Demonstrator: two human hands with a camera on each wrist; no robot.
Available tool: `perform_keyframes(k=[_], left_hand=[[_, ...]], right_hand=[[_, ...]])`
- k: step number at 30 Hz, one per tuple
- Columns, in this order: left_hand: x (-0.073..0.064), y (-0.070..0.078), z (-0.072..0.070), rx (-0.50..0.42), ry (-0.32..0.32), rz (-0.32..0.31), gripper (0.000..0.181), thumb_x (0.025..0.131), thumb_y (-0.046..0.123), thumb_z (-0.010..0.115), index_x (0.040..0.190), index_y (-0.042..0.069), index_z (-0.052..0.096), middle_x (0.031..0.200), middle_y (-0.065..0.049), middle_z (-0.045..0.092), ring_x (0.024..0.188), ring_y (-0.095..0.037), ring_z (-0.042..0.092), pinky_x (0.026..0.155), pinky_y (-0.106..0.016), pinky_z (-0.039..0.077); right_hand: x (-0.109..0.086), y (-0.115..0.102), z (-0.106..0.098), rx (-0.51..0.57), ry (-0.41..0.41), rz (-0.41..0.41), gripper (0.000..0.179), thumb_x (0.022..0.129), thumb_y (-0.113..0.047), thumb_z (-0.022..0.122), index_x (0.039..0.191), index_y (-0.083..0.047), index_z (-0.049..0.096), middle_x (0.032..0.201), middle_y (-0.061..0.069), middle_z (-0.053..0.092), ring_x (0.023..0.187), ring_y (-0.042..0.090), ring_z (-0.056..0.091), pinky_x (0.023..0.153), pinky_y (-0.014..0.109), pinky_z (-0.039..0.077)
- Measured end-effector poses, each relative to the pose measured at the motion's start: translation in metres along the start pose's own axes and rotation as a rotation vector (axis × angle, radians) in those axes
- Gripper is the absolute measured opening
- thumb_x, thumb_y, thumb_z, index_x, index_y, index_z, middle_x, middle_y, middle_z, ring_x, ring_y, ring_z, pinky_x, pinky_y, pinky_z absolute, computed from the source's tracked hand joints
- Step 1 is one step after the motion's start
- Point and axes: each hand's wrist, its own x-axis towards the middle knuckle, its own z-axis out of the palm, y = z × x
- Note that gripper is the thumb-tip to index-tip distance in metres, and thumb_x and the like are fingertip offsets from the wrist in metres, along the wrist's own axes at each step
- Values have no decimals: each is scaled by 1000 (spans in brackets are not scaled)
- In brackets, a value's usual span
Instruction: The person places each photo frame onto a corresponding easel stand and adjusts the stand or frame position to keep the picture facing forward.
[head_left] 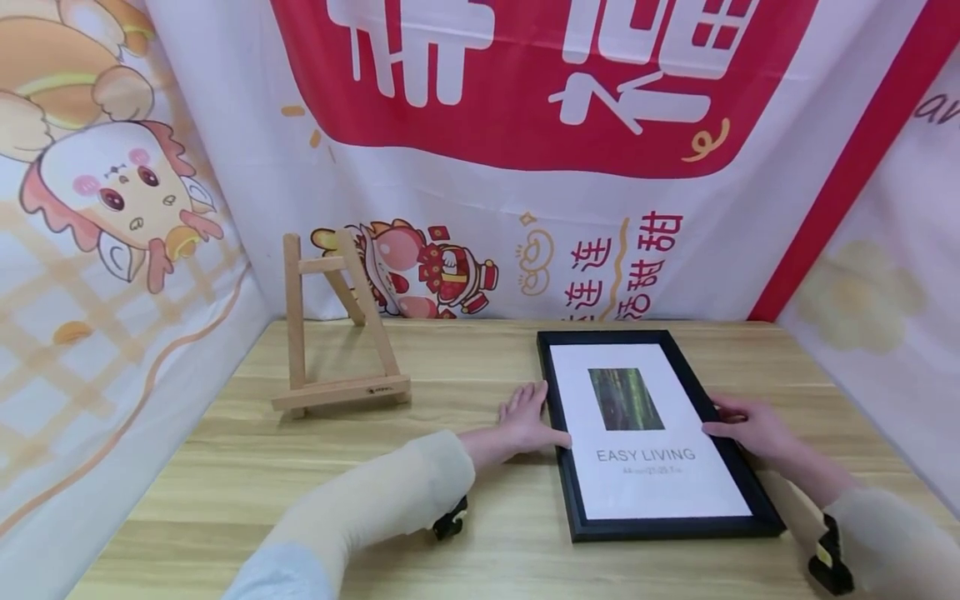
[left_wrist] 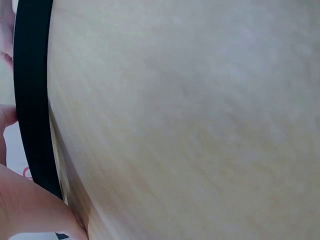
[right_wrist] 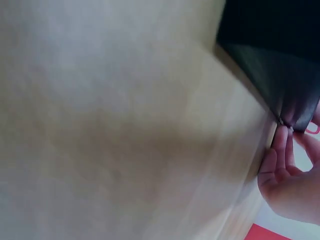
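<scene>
Picture frame (head_left: 652, 437): upright-format rectangle, face up at the table (head_left: 465, 358); cannot tell whether it lies fully flat.
Border (head_left: 675, 528): black, straight-edged, square-cornered, with a deep, smooth side showing a faint sheen in the right wrist view.
Sheet (head_left: 652, 496): white, inside the border, with "EASY LIVING" in thin grey capitals and a paler line beneath, too small to read.
Print (head_left: 627, 400): small, dark, streaked green and brown, above the lettering.
Left hand (head_left: 527, 422): holds the frame's left edge, thumb over the border.
Right hand (head_left: 753, 429): pinches the frame's right edge, thumb on top, fingers bent against the side.
Sleeves (head_left: 397, 483): cream, soft-looking, nearer the wearer than each hand.
Easel (head_left: 341, 392): pale smooth wood, A-shaped, standing left of the frame, with a crossbar, a rear leg and a front ledge.
Table: light wood-look surface, streaked grain, around the frame.
Backdrop (head_left: 510, 108): white cloth behind the frame, lightly creased, with a red panel and cartoon prints.
</scene>
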Motion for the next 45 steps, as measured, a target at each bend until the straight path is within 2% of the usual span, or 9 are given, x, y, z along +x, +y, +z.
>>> perform_keyframes(k=[7, 10, 13, 16, 20, 25, 31, 38, 45], left_hand=[[-5, -3, -6, -194, 35, 31, 107, 73, 25, 85, 157, 17, 18, 155, -13, 30, 144, -35, 17, 115, -55, 6], [-5, -7, -9, -329, 22, 66, 111, 73, 15, 84, 157, 20, 13, 154, -14, 31, 139, -36, 29, 114, -52, 21], [-5, -11, -12, -479, 2, 102, 115, 72, 1, 82, 158, 23, 9, 153, -16, 31, 132, -34, 41, 101, -42, 44], [-7, -13, -18, -578, -10, 133, 118, 71, -8, 78, 157, 29, 7, 141, -21, 46, 103, -30, 59, 79, -33, 55], [-9, -13, -29, -670, -31, 146, 121, 72, -16, 72, 155, 39, 5, 115, -19, 61, 71, -24, 61, 62, -30, 56], [-15, -14, -45, -715, -43, 148, 121, 74, -18, 68, 154, 45, 3, 118, -22, 59, 73, -27, 66, 58, -39, 58], [-24, -24, -65, -734, -29, 179, 119, 75, -18, 65, 152, 50, 5, 124, -24, 54, 84, -30, 67, 62, -45, 59], [-41, -39, -93, -685, -9, 257, 118, 77, -17, 64, 151, 53, 4, 122, -22, 53, 88, -31, 65, 64, -42, 58], [-62, -54, -126, -632, 38, 349, 115, 78, -20, 59, 153, 48, 3, 126, -26, 50, 88, -31, 63, 63, -41, 58]], right_hand=[[-8, -7, 7, 101, 16, 33, 79, 93, -36, 65, 148, 6, 27, 141, 40, 33, 124, 54, 38, 97, 62, 39], [-10, -13, 8, 110, 18, 55, 81, 94, -40, 63, 151, 2, 23, 140, 41, 33, 125, 54, 37, 97, 62, 39], [-13, -21, 9, 133, 26, 74, 82, 94, -44, 61, 152, -2, 21, 142, 40, 32, 126, 52, 37, 97, 62, 40], [-15, -29, 12, 175, 54, 75, 82, 95, -45, 59, 154, -5, 19, 145, 38, 30, 129, 53, 33, 99, 62, 38], [-18, -38, 14, 227, 107, 55, 79, 96, -45, 58, 155, -10, 18, 147, 36, 28, 130, 52, 32, 99, 61, 39], [-21, -56, 18, 278, 164, 36, 77, 95, -44, 60, 155, -16, 21, 148, 31, 31, 128, 48, 37, 97, 54, 44], [-26, -80, 25, 364, 183, 46, 77, 93, -43, 62, 154, -23, 20, 152, 26, 30, 132, 47, 36, 101, 56, 40], [-29, -105, 43, 464, 237, -32, 74, 93, -37, 65, 153, -22, 25, 150, 22, 36, 127, 42, 44, 84, 16, 49], [-26, -136, 61, 542, 285, -105, 70, 91, -31, 69, 151, -26, 33, 143, 17, 46, 116, 34, 56, 82, 16, 50]])
